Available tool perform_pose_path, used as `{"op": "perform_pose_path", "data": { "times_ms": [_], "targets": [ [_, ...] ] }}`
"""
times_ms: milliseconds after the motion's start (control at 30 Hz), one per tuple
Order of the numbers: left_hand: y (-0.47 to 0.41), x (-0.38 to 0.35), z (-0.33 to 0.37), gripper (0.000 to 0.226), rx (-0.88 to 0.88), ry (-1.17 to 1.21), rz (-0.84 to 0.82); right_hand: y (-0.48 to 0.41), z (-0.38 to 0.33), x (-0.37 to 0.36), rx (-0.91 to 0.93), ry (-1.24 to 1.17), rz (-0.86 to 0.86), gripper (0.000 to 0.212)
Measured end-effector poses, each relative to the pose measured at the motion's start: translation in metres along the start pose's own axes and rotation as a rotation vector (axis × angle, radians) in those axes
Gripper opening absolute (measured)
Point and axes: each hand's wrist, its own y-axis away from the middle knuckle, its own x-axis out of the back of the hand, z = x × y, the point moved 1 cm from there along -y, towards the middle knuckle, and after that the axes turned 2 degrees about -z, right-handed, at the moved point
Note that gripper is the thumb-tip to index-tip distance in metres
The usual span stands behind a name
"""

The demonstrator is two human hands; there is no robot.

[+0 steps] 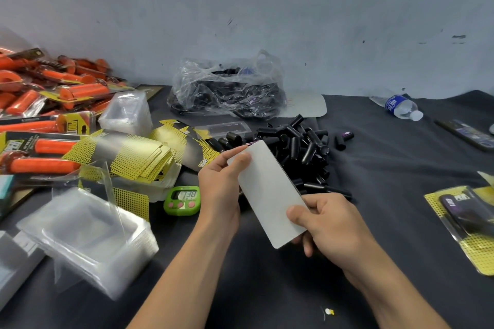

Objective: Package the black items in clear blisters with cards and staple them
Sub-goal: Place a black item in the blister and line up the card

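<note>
Both hands hold a card (270, 195), blank side up, tilted above the table (387, 168). Right hand (328, 224) pinches the card's near end, thumb on top and fingers curled beneath. Left hand (222, 184) grips the far end, thumb on the face and fingers behind. Just beyond lies the pile of black items (302, 147). Stacked blisters (88, 238) sit at the left, near yellow cards (141, 157) and a green timer (183, 200). One finished pack (467, 219) lies at the right.
</note>
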Motion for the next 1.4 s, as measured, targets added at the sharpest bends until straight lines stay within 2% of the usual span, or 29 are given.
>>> {"op": "perform_pose_path", "data": {
  "times_ms": [100, 167, 267, 300, 333, 400, 467, 600, 633, 700, 767, 833, 867, 967, 1067, 1133, 1267, 1333, 1400],
  "targets": [
    [-0.002, 0.0, -0.003, 0.027, 0.011, -0.017, 0.025, 0.001, -0.003, -0.001, 0.016, 0.018, 0.067, 0.028],
    [-0.001, -0.001, -0.006, 0.025, -0.032, -0.081, 0.051, 0.001, -0.005, 0.0, 0.067, 0.093, 0.203, 0.029],
    [0.006, -0.007, -0.019, 0.085, -0.156, -0.366, -0.071, 0.003, -0.007, -0.004, 0.194, 0.281, 0.393, 0.037],
    [0.011, -0.013, -0.021, 0.091, -0.149, -0.395, -0.134, 0.005, -0.009, -0.008, 0.242, 0.345, 0.407, 0.038],
    [0.016, -0.018, -0.022, 0.09, -0.103, -0.354, -0.203, 0.007, -0.009, -0.012, 0.292, 0.417, 0.41, 0.036],
    [0.02, -0.023, -0.026, 0.069, 0.026, -0.207, -0.309, 0.011, -0.01, -0.019, 0.402, 0.58, 0.453, 0.025],
    [0.021, -0.025, -0.025, 0.05, 0.128, -0.074, -0.326, 0.015, -0.016, -0.025, 0.464, 0.714, 0.477, 0.019],
    [0.015, -0.021, -0.021, 0.052, 0.336, 0.298, -0.295, 0.017, -0.017, -0.034, 0.491, 0.819, 0.324, 0.027],
    [0.014, -0.019, -0.018, 0.054, 0.353, 0.379, -0.314, 0.016, -0.016, -0.034, 0.452, 0.796, 0.264, 0.03],
    [0.01, -0.012, -0.012, 0.058, 0.346, 0.481, -0.403, 0.015, -0.014, -0.025, 0.313, 0.55, 0.146, 0.047],
    [0.006, -0.007, -0.009, 0.066, 0.328, 0.532, -0.497, 0.013, -0.012, -0.016, 0.257, 0.271, 0.223, 0.036],
    [0.006, -0.006, -0.008, 0.076, 0.324, 0.572, -0.569, 0.01, -0.01, -0.011, 0.212, 0.134, 0.351, 0.016],
    [0.006, -0.005, -0.009, 0.078, 0.327, 0.599, -0.595, 0.009, -0.01, -0.012, 0.158, 0.056, 0.326, 0.017],
    [0.011, -0.007, -0.009, 0.081, 0.343, 0.631, -0.696, 0.008, -0.009, -0.028, -0.053, -0.307, 0.083, 0.02],
    [0.013, -0.007, -0.009, 0.087, 0.338, 0.578, -0.812, 0.008, -0.01, -0.034, -0.133, -0.544, 0.081, 0.019],
    [0.009, -0.005, -0.01, 0.087, 0.313, 0.509, -0.826, 0.008, -0.009, -0.03, -0.116, -0.567, 0.166, 0.02],
    [0.003, 0.001, -0.011, 0.084, 0.301, 0.462, -0.857, 0.009, -0.008, -0.021, 0.129, -0.074, 0.404, 0.031],
    [0.003, 0.001, -0.011, 0.081, 0.295, 0.47, -0.885, 0.01, -0.01, -0.021, 0.217, 0.023, 0.419, 0.039],
    [0.005, 0.001, -0.013, 0.073, 0.294, 0.459, -0.897, 0.008, -0.007, -0.018, 0.233, -0.023, 0.4, 0.046]
  ]
}}
